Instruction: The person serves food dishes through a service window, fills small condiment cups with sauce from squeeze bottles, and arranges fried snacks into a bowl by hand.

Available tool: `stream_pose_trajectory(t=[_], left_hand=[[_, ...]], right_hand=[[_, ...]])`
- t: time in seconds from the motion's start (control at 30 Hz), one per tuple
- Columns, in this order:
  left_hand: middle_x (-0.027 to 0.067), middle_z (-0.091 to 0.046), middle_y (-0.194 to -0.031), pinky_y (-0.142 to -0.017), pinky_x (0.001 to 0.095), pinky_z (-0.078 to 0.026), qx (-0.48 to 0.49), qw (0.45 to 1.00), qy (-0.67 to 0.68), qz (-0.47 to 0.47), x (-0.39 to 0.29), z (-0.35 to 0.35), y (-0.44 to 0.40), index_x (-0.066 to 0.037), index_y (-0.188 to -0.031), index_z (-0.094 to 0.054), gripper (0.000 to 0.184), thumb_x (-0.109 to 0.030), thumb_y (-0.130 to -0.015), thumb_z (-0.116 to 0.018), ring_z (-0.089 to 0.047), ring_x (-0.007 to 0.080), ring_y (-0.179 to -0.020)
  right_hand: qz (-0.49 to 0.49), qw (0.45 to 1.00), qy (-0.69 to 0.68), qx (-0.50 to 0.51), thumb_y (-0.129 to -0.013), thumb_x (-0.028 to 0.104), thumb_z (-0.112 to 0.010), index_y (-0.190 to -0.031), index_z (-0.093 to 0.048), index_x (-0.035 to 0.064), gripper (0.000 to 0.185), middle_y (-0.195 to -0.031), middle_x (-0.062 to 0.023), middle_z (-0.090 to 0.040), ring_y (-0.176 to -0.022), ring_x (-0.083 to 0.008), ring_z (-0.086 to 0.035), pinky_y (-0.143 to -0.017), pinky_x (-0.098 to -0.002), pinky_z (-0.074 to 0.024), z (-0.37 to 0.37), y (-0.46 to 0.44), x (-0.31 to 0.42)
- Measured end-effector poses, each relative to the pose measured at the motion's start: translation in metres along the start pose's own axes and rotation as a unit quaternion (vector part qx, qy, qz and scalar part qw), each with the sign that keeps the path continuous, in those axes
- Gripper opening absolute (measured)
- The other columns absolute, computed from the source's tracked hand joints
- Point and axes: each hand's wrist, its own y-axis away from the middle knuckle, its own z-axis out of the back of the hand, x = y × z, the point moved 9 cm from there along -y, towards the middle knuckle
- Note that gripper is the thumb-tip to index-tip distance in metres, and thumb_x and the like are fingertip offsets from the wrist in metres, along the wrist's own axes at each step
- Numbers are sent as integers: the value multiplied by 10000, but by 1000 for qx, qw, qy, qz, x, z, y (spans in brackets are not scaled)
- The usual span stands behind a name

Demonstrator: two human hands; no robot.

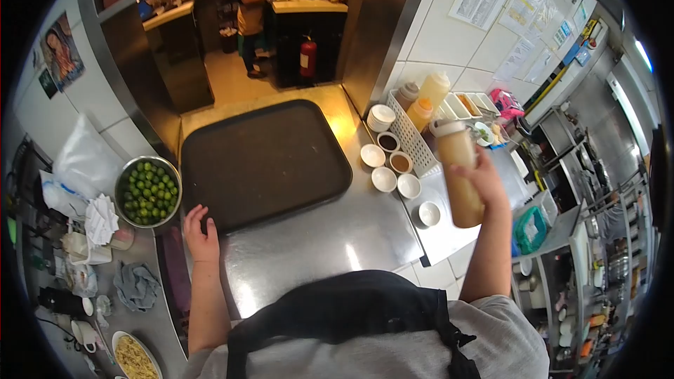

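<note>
My right hand (481, 181) is wrapped around a squeeze bottle (456, 158) of tan sauce, held upright above the right side of the counter. Several small white bowls stand to the left of the bottle; a dark sauce fills one bowl (387, 142) and a brown sauce another bowl (401, 163). One white bowl (429, 213) sits apart, nearest the bottle's base. At the near left corner of a dark serving tray (267, 161), my left hand (201, 236) lies with its fingers apart, holding nothing. Whether it touches the tray, I cannot tell.
A metal bowl of green limes (147, 191) stands left of the tray. Behind the white bowls is a white basket (414, 133) with more squeeze bottles. A grey cloth (137, 286) lies at left. Beyond the pass stands a person (250, 17) near a fire extinguisher (307, 56).
</note>
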Motion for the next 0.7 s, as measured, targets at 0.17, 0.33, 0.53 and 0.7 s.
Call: stream_pose_trajectory(t=[0.17, 0.33, 0.53, 0.7], left_hand=[[114, -555, -1202, -1009, 424, -356, -38, 998, -49, 5, -2, 7, 6, -53, -1088, -605, 268, -98, -823, -596, -490, 317, -1143], [122, -521, -1244, -1026, 428, -341, -79, 991, -97, 55, 0, 21, 21, -57, -1114, -592, 293, -103, -825, -599, -468, 331, -1168], [147, -526, -1204, -1007, 437, -361, -163, 976, -125, 72, 6, 44, 55, -57, -1084, -597, 294, -97, -794, -614, -476, 346, -1151], [144, -549, -1175, -985, 422, -381, -200, 962, -121, 143, -1, 60, 61, -69, -1074, -606, 273, -132, -808, -614, -497, 341, -1125]], right_hand=[[159, 951, -187, -189, -685, 150, -801, -1383, -290, -31, 884, -1145, -173, -579, -1035, -266, -594, -870, -341, -493, 86, -34, 73], [247, 920, -106, -286, -671, 192, -823, -1333, -324, -24, 857, -1171, -176, -554, -1069, -267, -570, -897, -360, -482, 93, -110, 56], [216, 959, -174, -58, -651, 202, -827, -1337, -368, -12, 853, -1232, -159, -538, -1113, -291, -546, -953, -371, -442, 3, -233, -75], [71, 973, -86, 203, -735, 37, -660, -1081, -572, -21, 362, -992, -88, -656, -806, -156, -612, -688, -303, -489, 5, -225, -98]])
